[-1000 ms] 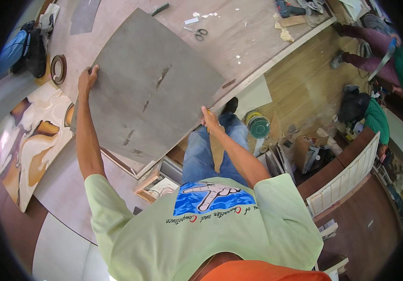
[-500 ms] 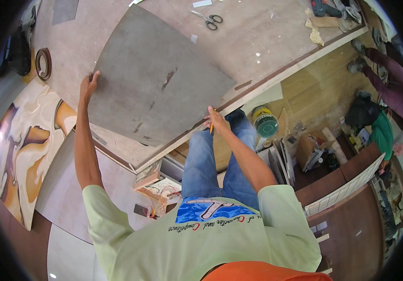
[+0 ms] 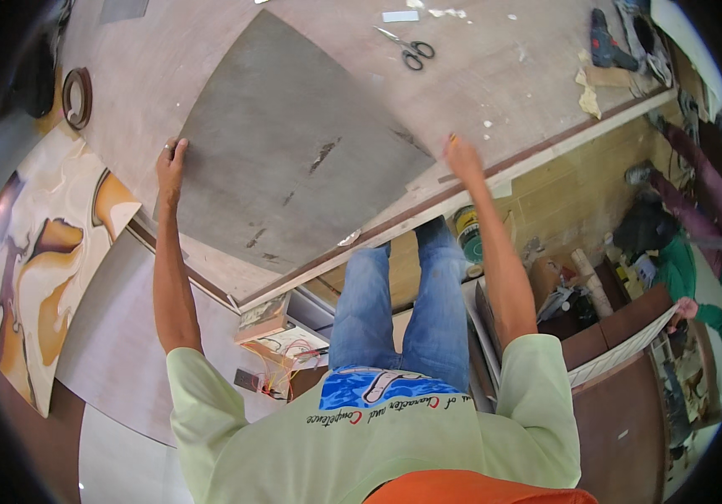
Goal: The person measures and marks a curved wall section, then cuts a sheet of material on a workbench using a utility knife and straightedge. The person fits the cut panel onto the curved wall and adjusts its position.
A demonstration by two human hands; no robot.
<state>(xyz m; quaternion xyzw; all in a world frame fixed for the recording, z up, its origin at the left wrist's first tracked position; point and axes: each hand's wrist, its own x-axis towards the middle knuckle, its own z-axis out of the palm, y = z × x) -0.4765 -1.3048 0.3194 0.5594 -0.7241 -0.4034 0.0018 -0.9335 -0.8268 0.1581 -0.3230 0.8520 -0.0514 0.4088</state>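
Observation:
A grey, scuffed sheet with a curved edge (image 3: 269, 151) lies on the pale worktop (image 3: 504, 67). My left hand (image 3: 171, 164) is closed on the sheet's left edge, thumb along it. My right hand (image 3: 464, 161), blurred, is raised just beside the sheet's right corner, fingers curled round what looks like the orange pencil (image 3: 452, 139); it appears to be off the sheet. Dark-handled scissors (image 3: 418, 52) lie beyond the sheet, near a small white strip (image 3: 400, 16).
A drill (image 3: 609, 46) and scraps lie at back right. A tape roll (image 3: 77, 98) and painted panel (image 3: 63, 252) are at left. Below the worktop's edge are a bucket (image 3: 468, 235), a wired box (image 3: 285, 332) and clutter. Other people (image 3: 697, 185) are at right.
My right hand has moved right and up along the sheet, off its near edge toward the right corner. My left hand stays on the left edge. The view has shifted.

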